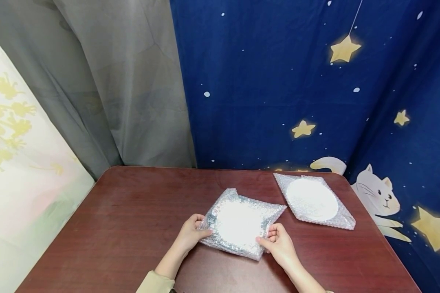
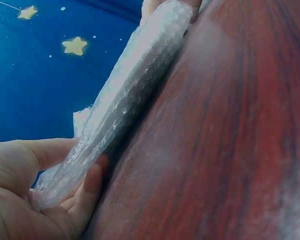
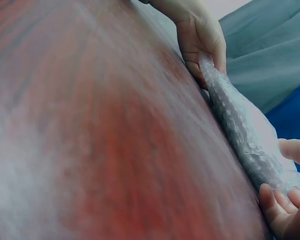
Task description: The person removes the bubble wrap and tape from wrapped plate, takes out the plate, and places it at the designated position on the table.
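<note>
A bubble-wrapped package (image 1: 240, 224), with a bright white shape showing through the clear wrap, is at the front middle of the table. My left hand (image 1: 191, 234) grips its left edge, thumb on top and fingers underneath. On the opposite side, my right hand (image 1: 280, 246) holds the right edge in the same manner. From the left wrist view, the package (image 2: 135, 85) looks fairly thin and tilted, its near edge close to the tabletop. The right wrist view has bubble wrap (image 3: 245, 130) running between both hands. What lies inside cannot be made out.
Another bubble-wrapped package (image 1: 311, 199), with a round white shape inside, lies at the table's back right. The reddish-brown table (image 1: 132, 219) ends at a grey curtain (image 1: 132, 81) and a blue star-patterned curtain (image 1: 260, 81). A pale patterned cloth (image 1: 29, 195) hangs on the left.
</note>
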The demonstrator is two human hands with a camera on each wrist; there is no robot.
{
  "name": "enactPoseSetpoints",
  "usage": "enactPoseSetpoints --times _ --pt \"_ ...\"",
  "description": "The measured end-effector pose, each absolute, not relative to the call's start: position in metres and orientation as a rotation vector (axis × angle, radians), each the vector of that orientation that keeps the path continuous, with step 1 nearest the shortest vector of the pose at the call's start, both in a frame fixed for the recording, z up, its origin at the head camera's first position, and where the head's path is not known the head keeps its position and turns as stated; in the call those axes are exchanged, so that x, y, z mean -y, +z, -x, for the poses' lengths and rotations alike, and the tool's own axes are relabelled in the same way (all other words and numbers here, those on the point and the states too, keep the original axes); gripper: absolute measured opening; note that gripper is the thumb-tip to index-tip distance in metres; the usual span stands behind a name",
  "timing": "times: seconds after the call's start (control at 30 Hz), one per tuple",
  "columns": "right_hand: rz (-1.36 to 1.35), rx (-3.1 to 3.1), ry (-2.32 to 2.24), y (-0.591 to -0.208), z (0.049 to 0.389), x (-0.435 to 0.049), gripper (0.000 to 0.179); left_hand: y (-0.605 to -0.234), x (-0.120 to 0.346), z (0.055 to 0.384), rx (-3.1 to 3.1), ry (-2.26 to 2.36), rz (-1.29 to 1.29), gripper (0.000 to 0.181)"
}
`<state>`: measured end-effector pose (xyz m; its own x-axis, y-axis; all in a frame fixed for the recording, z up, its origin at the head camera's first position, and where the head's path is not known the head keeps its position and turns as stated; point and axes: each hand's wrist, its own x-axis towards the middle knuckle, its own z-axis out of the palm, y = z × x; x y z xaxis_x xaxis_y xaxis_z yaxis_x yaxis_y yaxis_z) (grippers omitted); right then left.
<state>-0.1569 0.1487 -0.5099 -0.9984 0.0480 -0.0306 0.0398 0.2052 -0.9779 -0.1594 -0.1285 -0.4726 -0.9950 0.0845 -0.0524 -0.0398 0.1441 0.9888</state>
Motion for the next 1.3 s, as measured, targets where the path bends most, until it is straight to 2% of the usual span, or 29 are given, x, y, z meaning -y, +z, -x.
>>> enactPoseSetpoints --times 0.53,0.87,1.1,1.3 --pt "-0.021 2.633 1.974 -0.494 0.160 -0.162 0.040 -0.507 0.133 0.173 -2.421 1.939 0.017 0.046" --pt "-0.362 2.909 1.568 -0.475 0.170 -0.186 0.023 -0.509 0.134 0.174 -2.474 1.901 0.017 0.046" --pt "-0.382 2.929 1.404 -0.454 0.177 -0.192 0.014 -0.511 0.135 0.174 -2.469 1.896 0.027 0.047" --pt "-0.375 2.837 1.434 -0.441 0.184 -0.192 0.014 -0.510 0.135 0.174 -2.432 1.942 0.015 0.047"
